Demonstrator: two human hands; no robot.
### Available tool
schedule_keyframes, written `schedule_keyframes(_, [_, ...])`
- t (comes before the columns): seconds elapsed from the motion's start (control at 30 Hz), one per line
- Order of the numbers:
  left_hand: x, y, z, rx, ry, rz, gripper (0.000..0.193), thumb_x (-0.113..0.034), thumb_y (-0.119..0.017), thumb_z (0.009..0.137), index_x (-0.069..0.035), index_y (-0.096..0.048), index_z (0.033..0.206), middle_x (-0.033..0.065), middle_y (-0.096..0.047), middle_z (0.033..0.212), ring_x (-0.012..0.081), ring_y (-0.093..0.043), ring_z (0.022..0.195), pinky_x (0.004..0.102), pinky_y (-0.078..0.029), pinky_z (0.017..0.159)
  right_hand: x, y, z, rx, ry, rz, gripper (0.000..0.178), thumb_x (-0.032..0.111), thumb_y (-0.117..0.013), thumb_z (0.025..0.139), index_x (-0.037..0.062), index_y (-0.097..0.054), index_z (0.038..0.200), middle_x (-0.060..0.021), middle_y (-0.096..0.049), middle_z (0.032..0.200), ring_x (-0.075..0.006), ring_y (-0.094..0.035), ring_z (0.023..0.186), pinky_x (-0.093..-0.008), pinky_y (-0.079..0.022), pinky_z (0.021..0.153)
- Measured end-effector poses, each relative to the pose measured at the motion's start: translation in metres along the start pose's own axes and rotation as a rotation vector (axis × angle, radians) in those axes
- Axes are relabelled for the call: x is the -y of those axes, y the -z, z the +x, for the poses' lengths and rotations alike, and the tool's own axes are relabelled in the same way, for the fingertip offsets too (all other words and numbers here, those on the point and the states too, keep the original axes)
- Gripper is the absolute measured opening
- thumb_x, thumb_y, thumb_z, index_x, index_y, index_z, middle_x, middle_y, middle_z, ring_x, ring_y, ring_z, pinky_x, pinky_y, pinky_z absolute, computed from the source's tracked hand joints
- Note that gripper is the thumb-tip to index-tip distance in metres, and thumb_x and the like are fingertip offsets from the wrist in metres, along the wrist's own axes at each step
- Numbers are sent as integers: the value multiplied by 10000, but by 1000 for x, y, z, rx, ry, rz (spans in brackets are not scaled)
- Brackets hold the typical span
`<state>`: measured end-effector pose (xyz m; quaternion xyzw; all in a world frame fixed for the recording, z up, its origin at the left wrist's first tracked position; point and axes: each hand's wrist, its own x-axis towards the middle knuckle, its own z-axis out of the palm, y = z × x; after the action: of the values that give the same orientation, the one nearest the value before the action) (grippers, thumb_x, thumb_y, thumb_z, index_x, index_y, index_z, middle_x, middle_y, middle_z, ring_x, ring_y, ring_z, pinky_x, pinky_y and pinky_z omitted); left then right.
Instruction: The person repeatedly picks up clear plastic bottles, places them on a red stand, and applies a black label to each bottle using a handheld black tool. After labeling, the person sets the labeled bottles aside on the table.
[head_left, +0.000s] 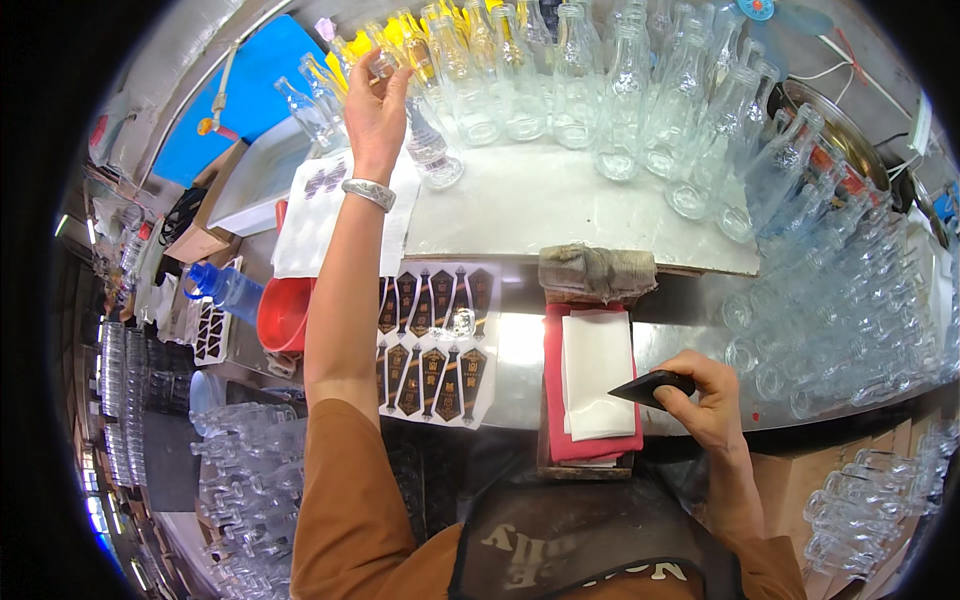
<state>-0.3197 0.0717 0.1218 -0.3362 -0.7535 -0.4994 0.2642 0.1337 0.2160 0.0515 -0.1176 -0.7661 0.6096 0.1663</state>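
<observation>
Glass bottle [430, 148], clear, with its base at the near edge of a crowd of similar bottles [575, 95] on the pale worktop [540, 205]; whether it rests or is slightly raised cannot be told. The person's left hand [378, 112] reaches out to its top, fingers curled with the thumb opposite, probably because the narrow neck is easiest to grasp; whether they have closed on the glass is unclear.

Near the body, the right hand [705, 395] pinches a black wedge-shaped tool [650, 387] between thumb and fingers by its thick end, seemingly to leave the point free. That point is over a folded white cloth [600, 350] laid on red cloth [553, 390], apparently as padding. A rolled grey cloth [597, 270] sits at the far end, perhaps as a cushion. Left of these, a sheet of dark labels [432, 345] lies flat, likely for easy reach.
</observation>
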Motion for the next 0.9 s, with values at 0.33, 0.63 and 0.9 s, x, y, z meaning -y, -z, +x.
schedule_keyframes(0.33, [11, -27, 24, -78, 100, 10, 602, -272, -738, 901, 28, -496, 1363, 126, -669, 1163, 201, -666, 1055, 294, -513, 883, -18, 3, 12, 2, -35, -84, 168, 22, -733, 776, -19, -723, 938, -70, -686, 805, -125, -611, 699, -265, -483, 642])
schedule_keyframes(0.63, [-55, -74, 37, -308, -452, 220, 665, -128, -692, 860, 97, -390, 1409, 297, -433, 1440, 425, -426, 1336, 421, -354, 1123, -20, 14, 7, -33, -44, -61, 184, 16, -736, 776, -7, -726, 959, -73, -689, 822, -130, -611, 700, -273, -485, 645])
schedule_keyframes(0.9, [-22, -100, 50, -147, 164, 169, 390, -171, -681, 861, 66, -582, 1153, 201, -701, 995, 351, -677, 923, 434, -505, 846, -13, 11, -14, -26, -15, -40, 226, 33, -755, 790, 1, -722, 1011, -72, -689, 855, -126, -607, 721, -269, -485, 668])
